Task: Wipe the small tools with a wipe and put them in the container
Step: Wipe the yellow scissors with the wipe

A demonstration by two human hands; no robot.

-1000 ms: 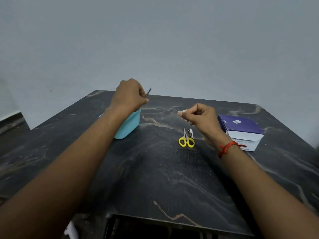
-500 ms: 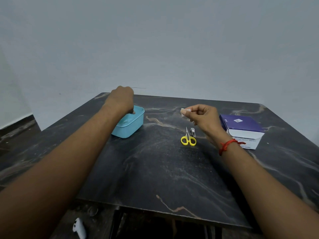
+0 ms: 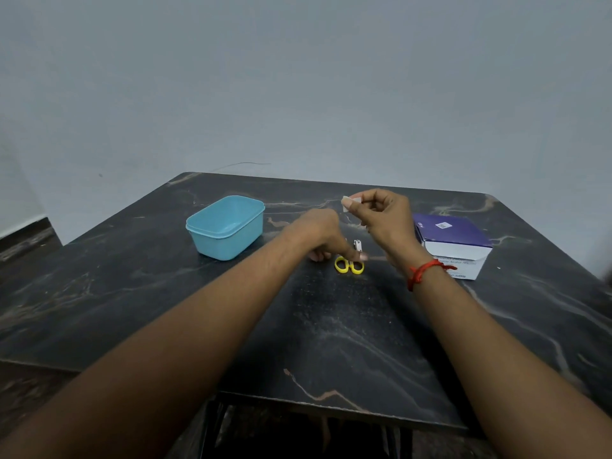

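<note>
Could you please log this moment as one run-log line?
left hand: at yellow scissors | right hand: pinches wipe | blue container: upright, lidless

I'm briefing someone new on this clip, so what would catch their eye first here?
The yellow-handled scissors mid-table, with the left hand reaching down to them. The right hand pinches a small white wipe in mid-air, and an open blue container sits to the left.

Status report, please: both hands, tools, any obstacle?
Left hand open over yellow scissors. Right hand pinches wipe. Nothing between scissors and container.
</note>
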